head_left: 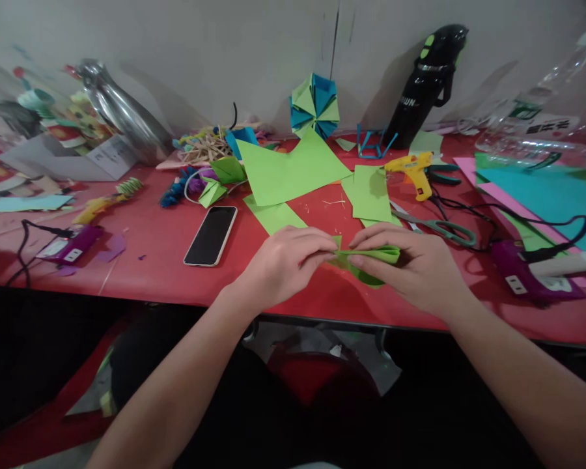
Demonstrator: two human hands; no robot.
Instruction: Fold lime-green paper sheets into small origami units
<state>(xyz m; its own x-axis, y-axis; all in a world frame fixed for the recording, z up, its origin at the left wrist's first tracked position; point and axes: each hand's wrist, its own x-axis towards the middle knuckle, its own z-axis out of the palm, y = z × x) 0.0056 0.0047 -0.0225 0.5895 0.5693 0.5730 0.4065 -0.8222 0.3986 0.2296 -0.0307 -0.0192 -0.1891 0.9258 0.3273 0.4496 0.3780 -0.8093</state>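
Both hands meet over the front edge of the red bench (254,286), working on a folded piece of thin lime-green paper (381,253). The left hand (290,260) is closed to a narrow pinch on its left end; the right hand (413,264) grips the layered right end between thumb and fingers, with a curved loop of the same green hanging just beneath.

Taking that folded piece as the clock's centre, with twelve toward the wall, a black-screened phone with a pale edge (211,236) lies at nine o'clock. Toward ten spreads a large, irregular lime-green sheet (293,170), overlapping other green pieces. At eleven, near the wall, sits a faceted blue-and-green paper ornament (315,104). Around one o'clock lies a small yellow plastic glue gun (413,172), and beyond it a tall black bottle (420,91) leans in view (possibly the lens's doing). Between two and three rest grey-green-handled scissors (444,229), their blades partly under green paper. At three is a purple, boxy power socket (532,273) with a plug in it.
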